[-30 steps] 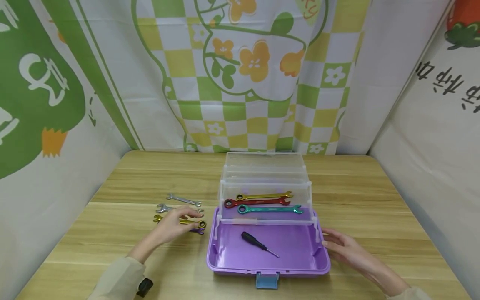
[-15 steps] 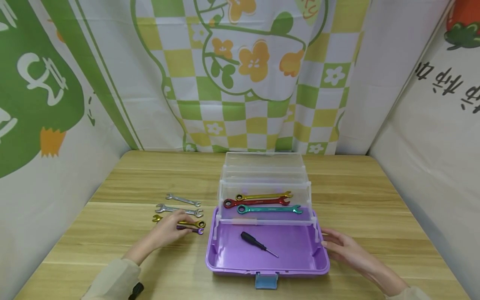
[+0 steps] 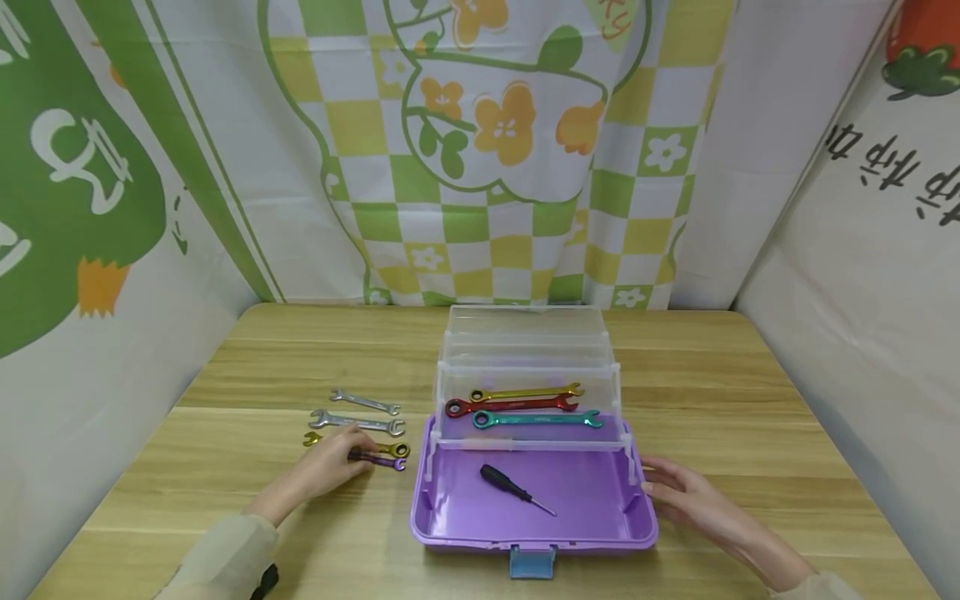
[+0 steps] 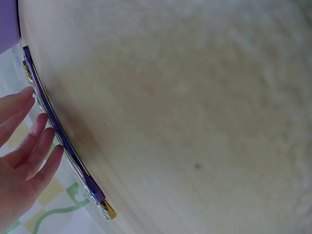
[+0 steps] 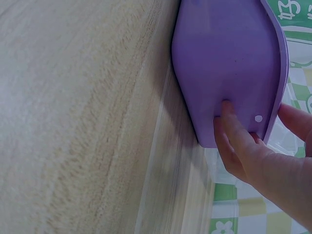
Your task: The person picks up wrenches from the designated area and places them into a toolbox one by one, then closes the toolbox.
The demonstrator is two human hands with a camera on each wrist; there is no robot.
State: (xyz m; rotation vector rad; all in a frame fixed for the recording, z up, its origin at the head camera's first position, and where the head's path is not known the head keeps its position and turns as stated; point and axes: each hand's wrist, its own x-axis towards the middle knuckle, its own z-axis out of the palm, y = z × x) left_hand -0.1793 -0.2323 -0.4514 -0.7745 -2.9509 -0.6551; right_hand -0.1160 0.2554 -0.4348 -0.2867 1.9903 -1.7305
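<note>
Slim purple metal wrench [image 3: 390,462]: lies flat on the pale wood-grain table [image 3: 675,375], left of the open lilac plastic toolbox [image 3: 465,508].
Left hand [image 3: 337,460]: over its shaft, fingers slightly bent; whether they pinch it cannot be told. A mid-shaft pinch should balance best.
Gold metal ratchet wrench [image 3: 392,449]: just beyond the purple one; a straight lift should avoid dragging it.
Right hand [image 3: 693,498]: fingers against the toolbox's outer wall, thumb spread apart from them; light pressure should steady it.
</note>
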